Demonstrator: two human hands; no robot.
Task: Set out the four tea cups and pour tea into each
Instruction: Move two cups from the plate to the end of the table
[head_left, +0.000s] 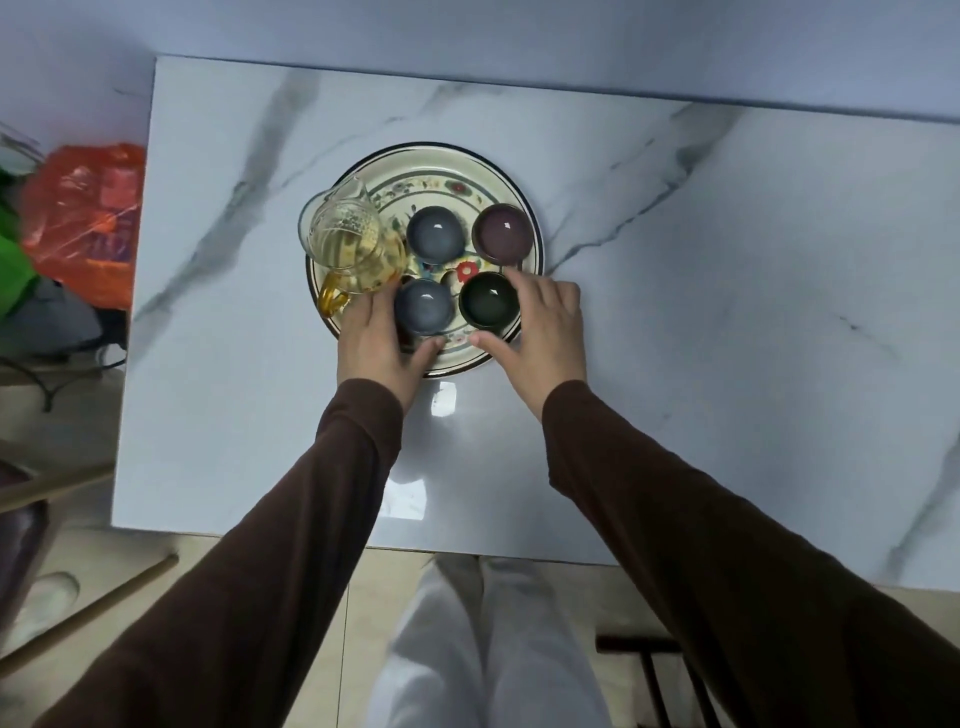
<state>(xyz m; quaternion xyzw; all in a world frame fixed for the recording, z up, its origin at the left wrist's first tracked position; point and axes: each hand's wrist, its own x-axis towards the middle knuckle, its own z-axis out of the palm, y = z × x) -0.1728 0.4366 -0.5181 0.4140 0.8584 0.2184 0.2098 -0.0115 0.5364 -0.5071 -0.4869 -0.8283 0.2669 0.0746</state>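
A round floral plate (457, 171) lies on the marble table and carries several small cups. At the back stand a grey-blue cup (435, 234) and a purple cup (503, 231). In front are a second grey-blue cup (423, 306) and a dark green cup (488, 304). A glass pitcher (350, 244) of yellow tea with an amber handle stands on the plate's left side. My left hand (374, 343) curls around the near grey-blue cup, fingers on its left side and thumb at its front. My right hand (545, 332) wraps the dark green cup the same way.
The marble table top (727, 312) reaches from left edge to right. Off its left edge lie an orange plastic bag (88, 223) and green cloth on the floor. Wooden sticks (88, 608) lie at lower left; a dark stool frame (654, 670) stands lower right.
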